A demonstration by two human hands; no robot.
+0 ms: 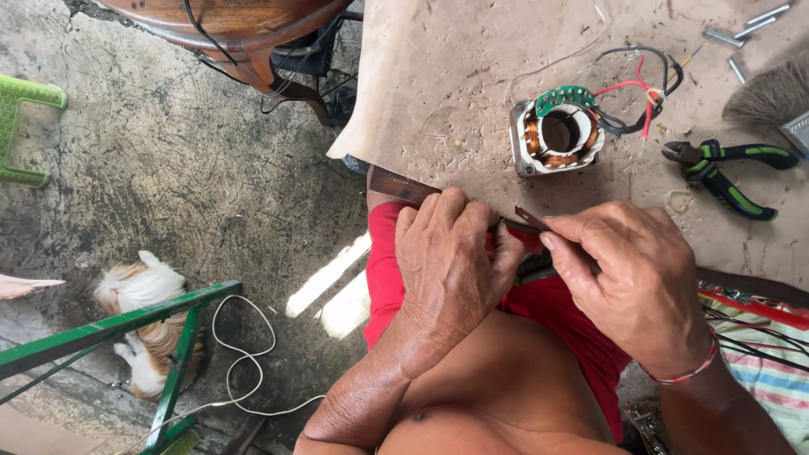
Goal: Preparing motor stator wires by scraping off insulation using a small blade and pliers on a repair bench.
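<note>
My left hand and my right hand both grip a thin dark brown strip, held flat at the near edge of the workbench over my red shorts. The left hand's fingers curl over the strip's middle. Thumb and fingers of the right hand pinch its right end. Just beyond the hands stands a motor stator with copper windings, a small green circuit board and red and black wires.
Green-handled pliers lie at the right on the brown workbench. Metal bolts and a brush sit at the far right. On the concrete floor lie a small dog, a green metal frame and a white cable.
</note>
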